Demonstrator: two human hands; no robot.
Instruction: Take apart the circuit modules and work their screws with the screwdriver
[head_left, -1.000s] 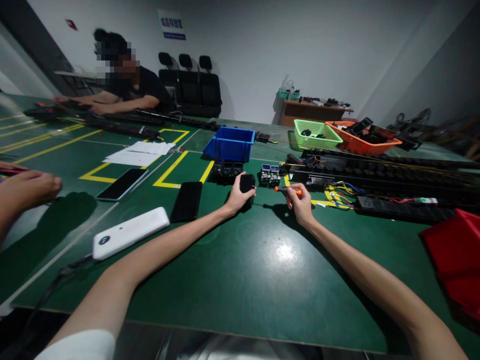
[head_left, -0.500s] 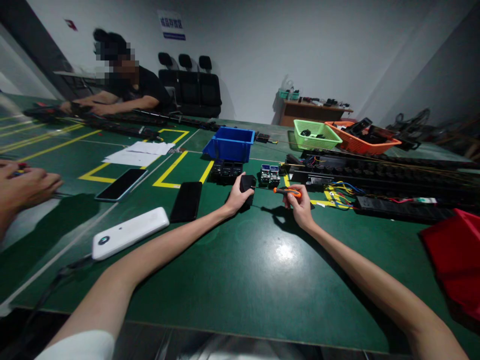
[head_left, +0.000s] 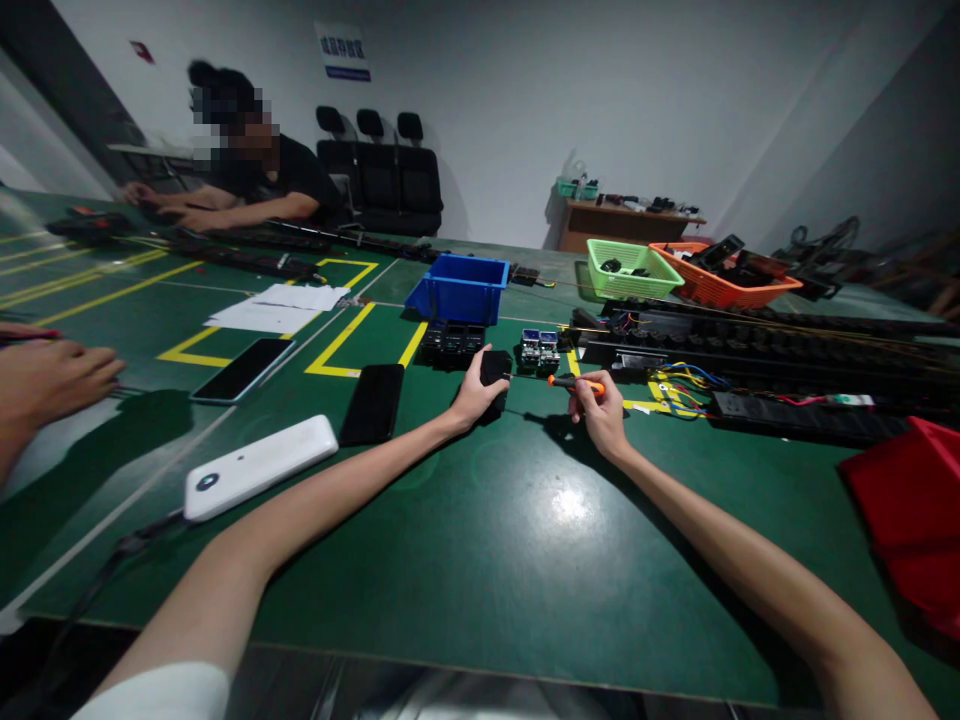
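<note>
My left hand point(head_left: 474, 395) grips a small black module point(head_left: 495, 372) standing on the green table point(head_left: 480, 540). My right hand point(head_left: 598, 408) holds an orange-handled screwdriver point(head_left: 576, 382) level, its tip pointing left at the module's side. Just behind lie several small circuit-board modules point(head_left: 541, 348) and a black tray of parts point(head_left: 451, 342). A black phone point(head_left: 373, 402) lies flat to the left of my left hand.
A blue bin point(head_left: 460, 289), a green basket point(head_left: 632, 270) and an orange basket point(head_left: 724, 279) stand further back. Long black power strips with coloured wires point(head_left: 757, 355) run at right. A red bin point(head_left: 911, 520) sits near right. A white device point(head_left: 259, 466), another phone point(head_left: 244, 368), papers point(head_left: 277, 305) and co-workers' hands point(head_left: 52, 380) are at left.
My hands stay nearly in place; the screwdriver has shifted slightly against the module. The co-worker's hand at far left has moved a little.
</note>
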